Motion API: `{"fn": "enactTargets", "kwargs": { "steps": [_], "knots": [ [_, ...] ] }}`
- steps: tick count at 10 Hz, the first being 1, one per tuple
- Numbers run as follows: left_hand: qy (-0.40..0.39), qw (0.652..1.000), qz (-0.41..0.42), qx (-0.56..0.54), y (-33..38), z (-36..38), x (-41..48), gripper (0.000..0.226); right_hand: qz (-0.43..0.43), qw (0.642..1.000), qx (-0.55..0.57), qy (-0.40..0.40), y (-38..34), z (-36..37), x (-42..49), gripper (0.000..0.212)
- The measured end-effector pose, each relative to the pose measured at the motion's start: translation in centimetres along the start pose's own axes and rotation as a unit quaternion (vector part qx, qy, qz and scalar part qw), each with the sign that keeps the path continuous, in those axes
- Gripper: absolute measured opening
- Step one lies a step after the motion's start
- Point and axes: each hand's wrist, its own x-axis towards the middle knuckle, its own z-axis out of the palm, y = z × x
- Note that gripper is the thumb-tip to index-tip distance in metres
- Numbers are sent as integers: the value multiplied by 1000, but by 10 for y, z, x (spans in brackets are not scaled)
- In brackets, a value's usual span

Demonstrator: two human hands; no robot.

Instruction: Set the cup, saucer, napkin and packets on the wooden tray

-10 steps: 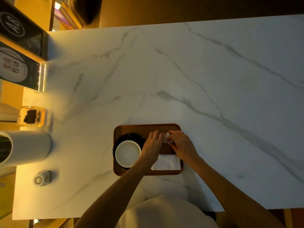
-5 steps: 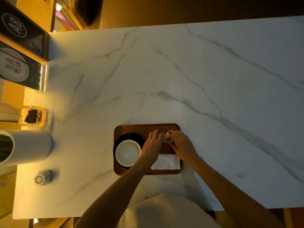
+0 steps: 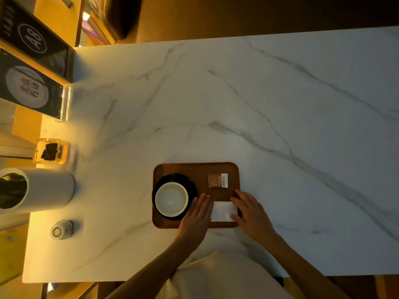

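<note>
A wooden tray point(image 3: 183, 168) lies on the marble table near me. On its left side a white cup point(image 3: 171, 199) stands on a black saucer point(image 3: 190, 183). A small brown-and-white packet point(image 3: 218, 180) lies flat on the tray's far right part. A folded white napkin point(image 3: 223, 211) lies on the near right part. My left hand point(image 3: 197, 214) rests flat at the napkin's left edge, fingers together and extended. My right hand point(image 3: 251, 213) touches the napkin's right edge with fingers spread. Neither hand holds anything.
At the left edge stand a white cylinder point(image 3: 43, 188) on its side, a glass jar point(image 3: 50, 151) with dark contents, a small round grey object point(image 3: 61, 229) and a dark table sign point(image 3: 34, 67). The marble table point(image 3: 280, 126) stretches far and right.
Both hands let go of the packet, which now lies on the tray. They drew back toward me and now flank the napkin.
</note>
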Motion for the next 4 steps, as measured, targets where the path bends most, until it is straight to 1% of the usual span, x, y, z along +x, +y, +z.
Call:
{"fn": "enactTargets", "kwargs": {
  "steps": [1,2,3,4],
  "knots": [
    [-13,1000,-20,13,-1,1,-5,79,12,999,-28,-10,-5,2,-5,64],
    [-20,999,-24,6,3,-6,-7,80,28,999,-34,-30,-11,-1,-4,64],
    [-16,1000,-20,-5,8,-16,-12,79,39,998,-20,-49,-19,-12,-6,64],
    [13,1000,6,-17,17,-29,-15,69,58,998,-4,-29,-28,-20,-7,65]
  ]
}}
